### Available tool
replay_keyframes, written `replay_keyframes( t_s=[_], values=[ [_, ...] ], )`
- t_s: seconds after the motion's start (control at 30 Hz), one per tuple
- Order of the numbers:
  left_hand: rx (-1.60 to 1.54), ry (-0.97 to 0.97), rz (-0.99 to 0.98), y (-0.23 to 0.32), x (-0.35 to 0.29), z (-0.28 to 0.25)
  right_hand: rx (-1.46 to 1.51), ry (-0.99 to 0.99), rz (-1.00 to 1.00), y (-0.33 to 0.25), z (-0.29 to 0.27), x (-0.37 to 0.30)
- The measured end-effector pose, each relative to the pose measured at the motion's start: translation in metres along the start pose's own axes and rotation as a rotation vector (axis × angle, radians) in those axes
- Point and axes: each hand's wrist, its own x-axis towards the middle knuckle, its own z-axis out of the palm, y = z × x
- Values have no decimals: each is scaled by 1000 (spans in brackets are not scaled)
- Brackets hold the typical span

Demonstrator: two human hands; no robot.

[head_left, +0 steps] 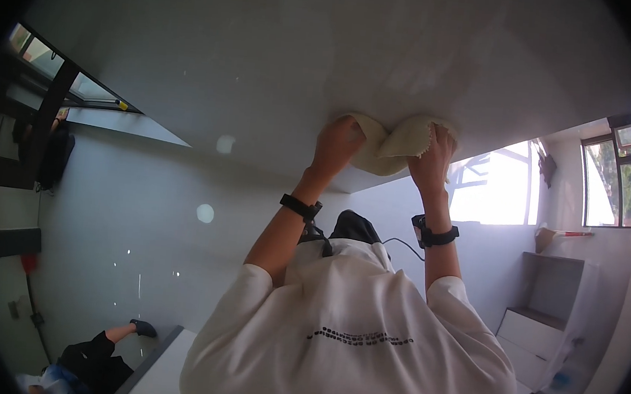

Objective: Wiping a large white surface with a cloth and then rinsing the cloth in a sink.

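Note:
A pale yellow cloth [385, 154] with a scalloped edge hangs folded between my hands, against the near edge of a large grey-white tabletop [289, 67]. My left hand [337, 145] is closed on the cloth's left end, its fingertips partly hidden by the fabric. On the other side my right hand [434, 161] grips the right end, where the cloth folds over toward the middle. Both forearms reach up from below, each with a black band at the wrist.
Below the tabletop lies a grey floor [127, 203] with bright spots of light. A white drawer cabinet [532, 332] stands at the right, near windows [621, 179]. Another person [94, 365] is at the lower left, beside a white surface [161, 371]. Dark furniture lines the left side.

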Motion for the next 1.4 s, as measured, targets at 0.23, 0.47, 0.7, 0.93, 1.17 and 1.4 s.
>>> replay_keyframes(
  t_s=[0.23, 0.47, 0.7, 0.93, 1.17, 1.4],
  values=[
    [-283, 158, 169, 77, 39, -38, 20, 208, 17, -10, -46, 31],
    [-221, 34, 127, 50, 26, -1, 1, -4, -129, -29, -6, 14],
    [98, 149, 42, 5, -5, 5, -87, -30, -24, -3, -7, -12],
    [140, 485, 253, 63, 38, -49, -89, 369, -104, 6, -71, 36],
    [427, 323, 281, 34, 36, -42, -78, 309, -41, -35, -20, 46],
    [306, 323, 83, -27, -9, -15, -113, 44, -96, -2, 24, 1]
  ],
)
